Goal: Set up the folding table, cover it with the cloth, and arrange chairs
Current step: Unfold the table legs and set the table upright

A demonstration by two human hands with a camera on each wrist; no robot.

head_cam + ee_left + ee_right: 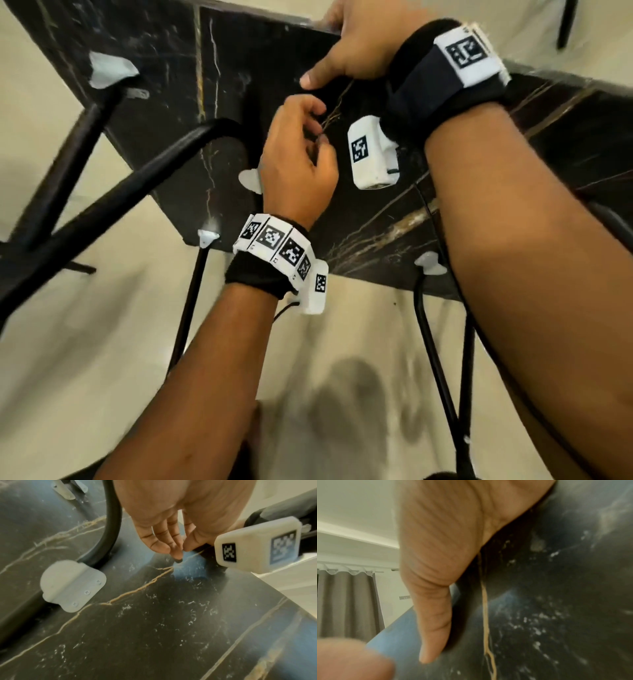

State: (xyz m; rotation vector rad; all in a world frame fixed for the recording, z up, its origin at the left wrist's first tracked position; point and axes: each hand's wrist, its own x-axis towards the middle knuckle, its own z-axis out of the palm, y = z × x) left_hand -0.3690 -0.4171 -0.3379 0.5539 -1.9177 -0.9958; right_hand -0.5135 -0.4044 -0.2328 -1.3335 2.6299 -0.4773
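Right hand [359,44], top centre of the head view, grips the far edge of the counter [239,68]; left hand [298,161], mid-frame, grip narrow, pinches something small and dark.

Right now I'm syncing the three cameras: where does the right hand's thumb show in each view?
Head: thumb upper centre, lying on the table panel.
Left wrist: not visible.
Right wrist: thumb centre, pointing down.
Shared landmark: gold vein beside the thumb.
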